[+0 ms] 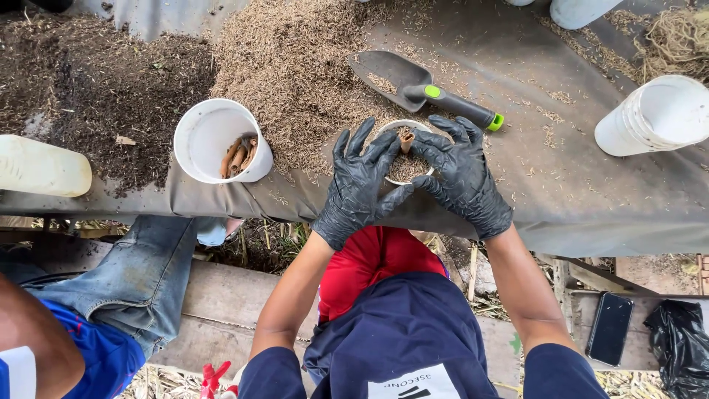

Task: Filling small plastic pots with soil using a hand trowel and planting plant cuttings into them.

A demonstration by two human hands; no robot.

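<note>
Covering the bench, a grey tarp (561, 199) holds scattered husks (295, 59).

glossy black gloves (362, 185); matt metal trowel (391, 72)

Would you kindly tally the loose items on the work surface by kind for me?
White cups: 3, one held by the left hand and right hand, one with brown sticks, one stack at right
Trowel: 1
White plastic bottle: 1
Total: 5
</note>
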